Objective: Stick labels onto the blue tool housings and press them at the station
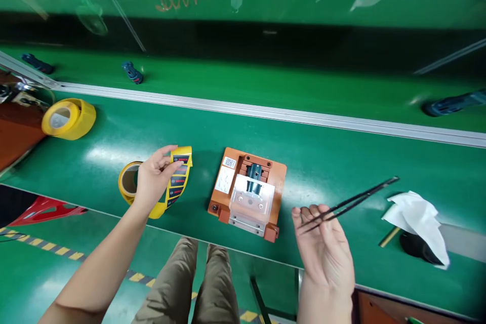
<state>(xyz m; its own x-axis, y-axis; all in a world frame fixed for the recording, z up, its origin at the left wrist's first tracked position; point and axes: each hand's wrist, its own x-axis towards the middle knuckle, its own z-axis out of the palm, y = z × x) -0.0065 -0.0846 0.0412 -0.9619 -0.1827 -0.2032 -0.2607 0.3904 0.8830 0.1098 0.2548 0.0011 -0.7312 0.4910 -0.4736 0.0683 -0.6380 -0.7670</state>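
Left hand [154, 178] pinching free end of yellow label strip [178, 177] between thumb and fingers, strip trailing from small label roll [128, 181] lying near bench's front edge. Right hand [322, 243] hovering over front edge, palm up, fingers curling round black tweezers [349, 203], tips pointing toward far right. Orange fixture [246, 190] with clear plate sitting between hands. Larger yellow roll [68, 119] resting by left edge. White cloth [415, 215] lying at right.

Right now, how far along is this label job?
Done: a grey part already sits clamped in the orange fixture. In hand: the left hand holds the yellow label strip; the right hand holds black tweezers. Left: no label is on the tweezers yet.
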